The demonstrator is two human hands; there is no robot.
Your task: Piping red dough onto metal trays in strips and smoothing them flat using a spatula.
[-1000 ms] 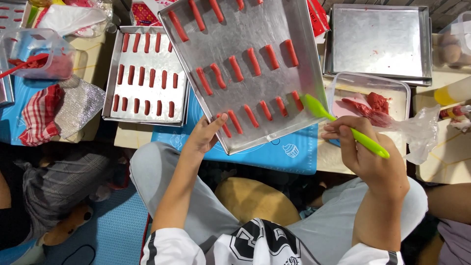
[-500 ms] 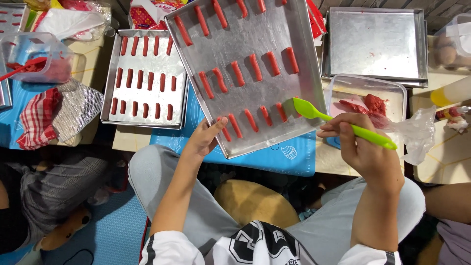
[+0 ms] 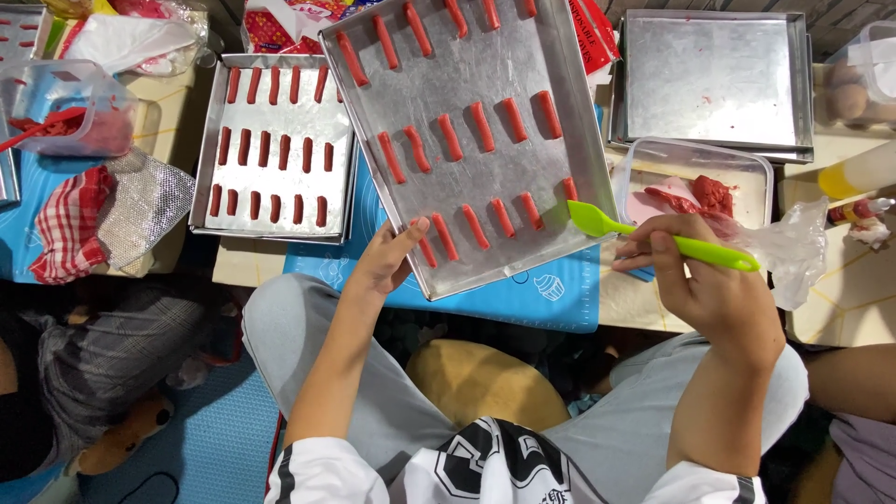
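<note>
A large metal baking tray [image 3: 523, 121] lies tilted in front of me, lined with rows of short red dough sticks [image 3: 479, 126]. My left hand [image 3: 385, 259] grips the tray's near left edge, thumb on top. My right hand [image 3: 702, 271] holds a bright green spatula [image 3: 653, 239] by its handle, the blade resting at the tray's right edge beside a dough stick. A clear plastic container [image 3: 695, 173] with red dough sits just behind the right hand.
A second tray [image 3: 273, 140] of red sticks lies to the left, and stacked bare trays [image 3: 714, 84] stand at the back right. A blue silicone mat [image 3: 551, 294] lies under the main tray. Another person sits at the left [image 3: 84, 373]; an arm [image 3: 854, 383] shows at the right.
The spatula blade has swung left and up from beside the container to the tray's right edge. My left hand stays on the tray's near edge.
</note>
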